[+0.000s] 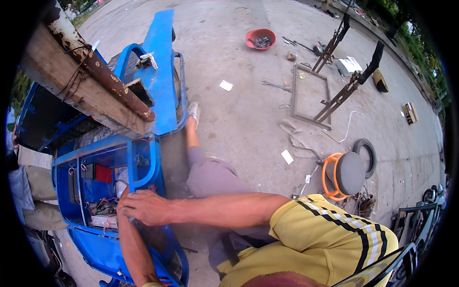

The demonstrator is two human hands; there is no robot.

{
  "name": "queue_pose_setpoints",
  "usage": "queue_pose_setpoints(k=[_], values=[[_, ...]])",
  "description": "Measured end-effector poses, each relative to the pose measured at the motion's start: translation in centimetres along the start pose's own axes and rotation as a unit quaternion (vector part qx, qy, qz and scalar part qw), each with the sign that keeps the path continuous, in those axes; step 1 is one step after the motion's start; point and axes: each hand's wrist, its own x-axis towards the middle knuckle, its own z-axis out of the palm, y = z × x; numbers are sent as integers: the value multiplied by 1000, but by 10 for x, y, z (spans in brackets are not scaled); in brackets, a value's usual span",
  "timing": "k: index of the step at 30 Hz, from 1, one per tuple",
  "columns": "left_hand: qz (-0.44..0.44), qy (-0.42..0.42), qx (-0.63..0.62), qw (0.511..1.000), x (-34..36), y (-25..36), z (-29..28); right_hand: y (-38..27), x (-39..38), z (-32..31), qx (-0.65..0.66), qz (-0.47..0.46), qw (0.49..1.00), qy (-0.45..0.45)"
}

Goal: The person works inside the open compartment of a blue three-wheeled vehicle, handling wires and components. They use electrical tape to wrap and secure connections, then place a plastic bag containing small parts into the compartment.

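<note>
My left arm reaches up from the lower edge into an open blue compartment of a blue metal vehicle body. At its end, my left hand looks covered by something pale grey, and its fingers are hidden. Across from the right comes my right hand, its fingers curled closed against the left forearm near the wrist. What they pinch, if anything, is out of sight. Beside the hands, the compartment holds a silver box with tangled wires, plus a red block.
A rusty pipe and wooden beam slant over the vehicle. Another person in beige trousers stands beyond it. On the concrete lie a red bowl of metal parts, a wrench, a metal frame, an orange-legged stool and a tyre.
</note>
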Motion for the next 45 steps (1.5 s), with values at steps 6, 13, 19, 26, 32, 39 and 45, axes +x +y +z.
queue_pose_setpoints(k=[6, 13, 19, 26, 32, 39, 45], values=[[8, -3, -3, 1000, 5, 6, 2, 0, -4, -3, -27, -13, 999, 15], [11, -1, -4, 1000, 7, 10, 2, 3, -3, -8, -45, -38, 998, 17], [14, -7, -9, 1000, 9, 12, 5, 6, -9, 0, -62, -2, 998, -10], [3, 0, -13, 1000, 3, 6, 1, 4, -7, -4, -51, 2, 998, -36], [-3, 1, -16, 1000, 3, 6, 0, 0, -4, -10, -39, -16, 999, 10], [-10, 6, -14, 1000, 3, 8, 0, 3, -4, -17, -35, -43, 998, 27], [-16, 11, -13, 1000, 4, 13, -3, 7, -13, -46, -16, -18, 1000, 14]])
